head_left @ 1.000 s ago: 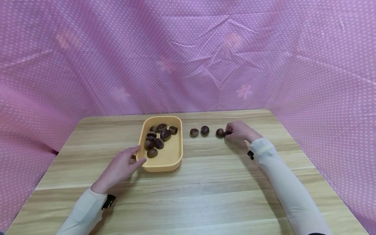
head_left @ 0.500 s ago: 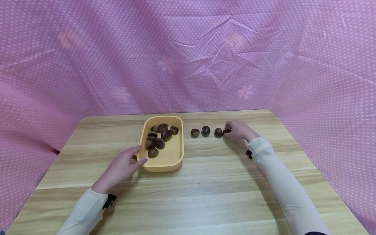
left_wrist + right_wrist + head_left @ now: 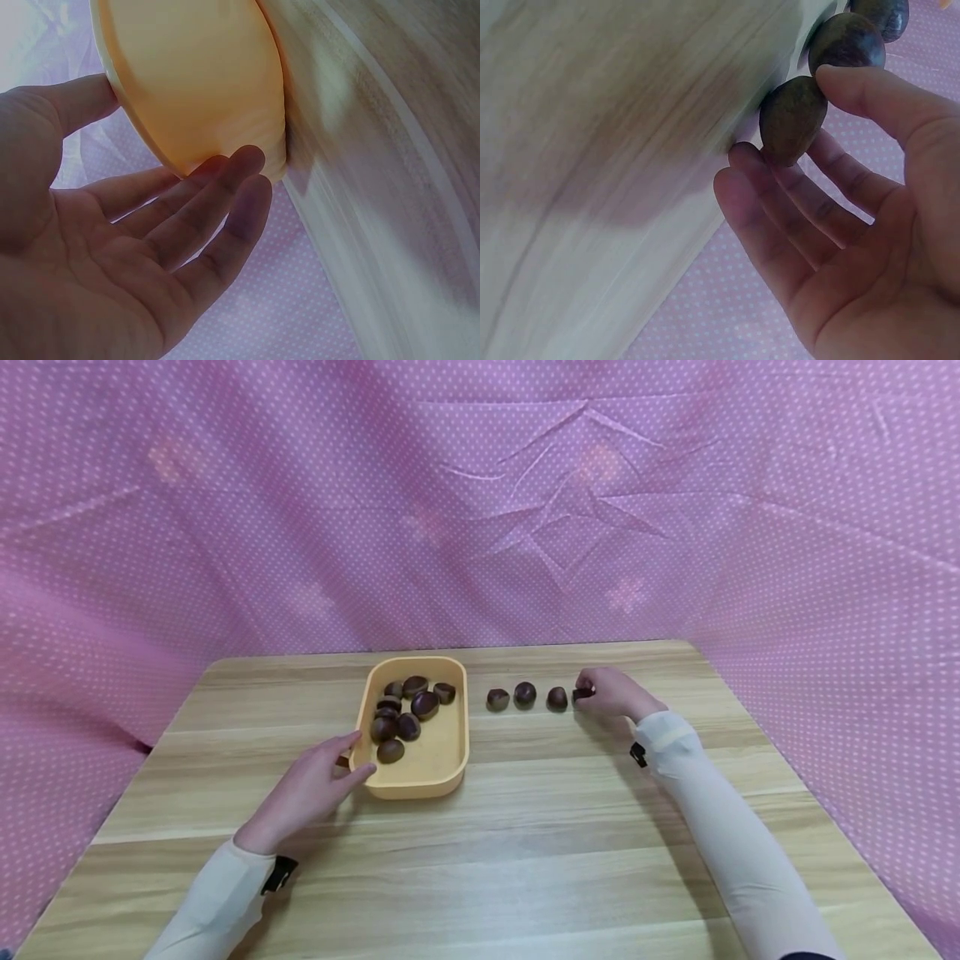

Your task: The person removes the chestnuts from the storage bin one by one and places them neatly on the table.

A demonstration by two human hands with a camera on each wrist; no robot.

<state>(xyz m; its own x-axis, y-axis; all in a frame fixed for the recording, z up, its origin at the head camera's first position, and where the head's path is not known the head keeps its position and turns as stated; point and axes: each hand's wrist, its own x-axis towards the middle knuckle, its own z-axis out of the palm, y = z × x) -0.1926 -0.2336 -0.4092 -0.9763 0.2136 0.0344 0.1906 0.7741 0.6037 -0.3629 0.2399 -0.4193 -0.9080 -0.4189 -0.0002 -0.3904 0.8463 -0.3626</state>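
Observation:
My left hand holds the near left corner of a yellow plastic box. Its thumb lies at the rim, and the other fingers bend against the outer wall in the left wrist view. Several brown chestnuts lie inside, mostly toward the left and far end. Right of the box, three chestnuts stand in a row on the table: one nearest the box, a middle one and a third. At the row's right end my right hand pinches another chestnut between thumb and fingers.
The light wooden table carries the box and the row near its far edge. Pink dotted cloth hangs behind and along both sides. Black straps with small devices sit at both sleeve cuffs.
The third chestnut has shifted slightly left and turned a little. My right hand moved slightly left, then back right a touch, still pinching its chestnut. Left hand and box stay put.

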